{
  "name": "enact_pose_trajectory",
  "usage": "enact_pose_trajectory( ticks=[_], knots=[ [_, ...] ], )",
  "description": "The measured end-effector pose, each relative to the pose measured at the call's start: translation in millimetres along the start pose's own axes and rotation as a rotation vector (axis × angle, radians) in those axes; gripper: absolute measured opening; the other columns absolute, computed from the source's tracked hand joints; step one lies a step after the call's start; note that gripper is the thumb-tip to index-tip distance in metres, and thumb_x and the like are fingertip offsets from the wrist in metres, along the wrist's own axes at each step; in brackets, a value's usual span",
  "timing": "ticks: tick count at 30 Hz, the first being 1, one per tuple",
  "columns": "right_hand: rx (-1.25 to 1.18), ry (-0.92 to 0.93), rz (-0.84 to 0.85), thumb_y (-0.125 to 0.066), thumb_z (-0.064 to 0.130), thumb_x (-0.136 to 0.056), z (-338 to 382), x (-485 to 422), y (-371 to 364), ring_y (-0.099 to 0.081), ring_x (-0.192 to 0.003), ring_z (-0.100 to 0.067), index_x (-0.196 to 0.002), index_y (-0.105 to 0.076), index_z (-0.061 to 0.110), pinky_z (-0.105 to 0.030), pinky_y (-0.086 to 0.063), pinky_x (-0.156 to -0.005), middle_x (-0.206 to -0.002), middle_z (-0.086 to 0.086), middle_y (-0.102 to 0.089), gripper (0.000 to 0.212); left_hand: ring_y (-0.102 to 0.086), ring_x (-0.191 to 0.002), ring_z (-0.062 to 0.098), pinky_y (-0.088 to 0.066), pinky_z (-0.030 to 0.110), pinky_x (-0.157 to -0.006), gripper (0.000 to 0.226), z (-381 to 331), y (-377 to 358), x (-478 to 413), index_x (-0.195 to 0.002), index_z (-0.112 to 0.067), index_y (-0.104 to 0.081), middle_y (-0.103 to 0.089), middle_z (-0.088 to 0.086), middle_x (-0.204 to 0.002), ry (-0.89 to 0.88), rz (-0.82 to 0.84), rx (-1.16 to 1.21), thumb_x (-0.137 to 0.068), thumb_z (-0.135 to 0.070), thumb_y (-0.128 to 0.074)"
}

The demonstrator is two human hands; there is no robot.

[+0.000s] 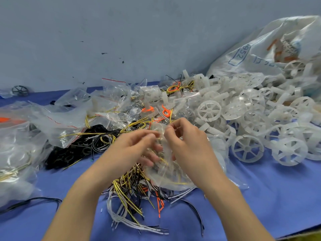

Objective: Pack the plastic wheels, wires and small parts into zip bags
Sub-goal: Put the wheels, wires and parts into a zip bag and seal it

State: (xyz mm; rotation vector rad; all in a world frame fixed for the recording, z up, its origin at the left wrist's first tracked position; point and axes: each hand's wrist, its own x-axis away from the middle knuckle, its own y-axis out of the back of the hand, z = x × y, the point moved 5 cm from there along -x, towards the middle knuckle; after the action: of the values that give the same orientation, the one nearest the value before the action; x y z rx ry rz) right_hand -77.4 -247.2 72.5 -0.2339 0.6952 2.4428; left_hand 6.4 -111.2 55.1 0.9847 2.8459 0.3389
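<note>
Blue-covered bench (260, 197), small clear zip bag (166, 173) in hand.
Pinching its mouth, left grip (137, 146) and right grip (185, 141) should keep thin yellow wires (180, 183) below, off the seal.

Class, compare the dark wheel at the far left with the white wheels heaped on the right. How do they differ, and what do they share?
The dark wheel is grey-black; the white wheels are pale, translucent. The dark wheel lies alone by the wall; the white wheels are heaped beside a big sack. Both have a round rim and spokes.
</note>
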Motion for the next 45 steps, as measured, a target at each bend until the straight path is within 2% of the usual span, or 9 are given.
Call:
enact_pose_trajectory(
  ticks=[4, 8, 12, 18, 23, 29, 33, 37, 45],
  knots=[
    [-0.001, 0.020, -0.097, -0.048, 0.036, -0.098, 0, 1, 2, -0.062, -0.071, -0.014, -0.087, -0.055, 0.026, -0.042, -0.048, -0.071, -0.072, 0.005, -0.067, 0.016, -0.063, -0.057, 0.010, -0.051, 0.024, -0.050, 0.021, 14, 56, 4, -0.103, -0.026, -0.069, -0.073, 0.001, -0.086, -0.070, -0.367, -0.132, -0.101, -0.024, -0.048],
    [0.036, 0.042, -0.064, -0.045, 0.037, -0.099, -2, 4, -6, -0.063, -0.073, -0.018, -0.091, -0.052, 0.027, -0.043, -0.048, -0.073, -0.073, 0.004, -0.068, 0.014, -0.060, -0.058, 0.010, -0.047, 0.031, -0.062, 0.020, 36, 86, 10, -0.095, -0.029, -0.066, -0.070, -0.006, -0.078, -0.037, -0.599, -0.301, -0.100, -0.026, -0.048],
    [0.081, 0.048, 0.090, -0.045, 0.032, -0.100, -8, 7, -20, -0.058, -0.065, -0.018, -0.096, -0.046, 0.029, -0.044, -0.049, -0.066, -0.075, 0.003, -0.068, 0.005, -0.064, -0.079, 0.016, -0.050, 0.034, -0.076, 0.019, 43, 85, 6, -0.094, -0.027, -0.067, -0.069, -0.008, -0.081, 0.003, -0.583, -0.434, -0.098, -0.028, -0.049],
    [0.216, 0.103, 0.212, -0.048, 0.033, -0.099, -11, 14, -36, -0.057, -0.073, -0.012, -0.109, -0.043, 0.033, -0.040, -0.047, -0.070, -0.074, 0.008, -0.061, 0.011, -0.061, -0.072, 0.017, -0.044, 0.032, -0.065, 0.039, 43, 66, 0, -0.077, -0.019, -0.067, -0.066, -0.003, -0.068, 0.059, -0.520, -0.609, -0.096, -0.047, -0.048],
    [0.201, 0.077, 0.210, -0.047, 0.032, -0.097, -15, 15, -34, -0.055, -0.071, -0.005, -0.107, -0.049, 0.035, -0.032, -0.044, -0.065, -0.074, 0.012, -0.058, 0.010, -0.057, -0.071, 0.007, -0.039, 0.030, -0.062, 0.042, 49, 54, -3, -0.066, -0.027, -0.060, -0.063, -0.008, -0.066, 0.161, -0.507, -0.633, -0.091, -0.059, -0.048],
    [0.148, 0.070, 0.109, -0.049, 0.025, -0.096, -14, 13, -27, -0.050, -0.070, -0.013, -0.104, -0.054, 0.029, -0.037, -0.044, -0.066, -0.083, 0.010, -0.061, 0.010, -0.059, -0.072, 0.007, -0.042, 0.022, -0.063, 0.022, 47, 49, -5, -0.077, -0.027, -0.063, -0.066, -0.006, -0.072, 0.135, -0.505, -0.496, -0.090, -0.044, -0.059],
    [0.071, 0.039, -0.002, -0.050, 0.025, -0.094, -13, 10, -18, -0.052, -0.059, -0.011, -0.101, -0.055, 0.033, -0.038, -0.044, -0.061, -0.069, 0.009, -0.061, 0.012, -0.058, -0.075, 0.008, -0.041, 0.025, -0.062, 0.013, 36, 51, -4, -0.083, -0.023, -0.063, -0.064, -0.010, -0.078, 0.065, -0.589, -0.359, -0.088, -0.035, -0.060],
    [0.018, 0.054, -0.035, -0.051, 0.023, -0.094, -8, 8, -14, -0.053, -0.059, -0.012, -0.106, -0.055, 0.037, -0.041, -0.046, -0.061, -0.085, 0.026, -0.058, 0.020, -0.057, -0.068, 0.014, -0.043, 0.032, -0.061, 0.015, 21, 58, 3, -0.088, -0.025, -0.061, -0.064, -0.005, -0.077, -0.054, -0.661, -0.260, -0.090, -0.039, -0.057],
    [0.015, 0.092, -0.068, -0.051, 0.021, -0.096, -11, 8, -11, -0.044, -0.056, -0.005, -0.108, -0.068, 0.039, -0.027, -0.031, -0.058, -0.069, 0.012, -0.050, 0.028, -0.063, -0.089, 0.006, -0.052, 0.030, -0.078, 0.010, -4, 60, 18, -0.097, -0.037, -0.058, -0.069, -0.013, -0.099, -0.404, -0.773, -0.081, -0.099, -0.041, -0.048]
  ],
)
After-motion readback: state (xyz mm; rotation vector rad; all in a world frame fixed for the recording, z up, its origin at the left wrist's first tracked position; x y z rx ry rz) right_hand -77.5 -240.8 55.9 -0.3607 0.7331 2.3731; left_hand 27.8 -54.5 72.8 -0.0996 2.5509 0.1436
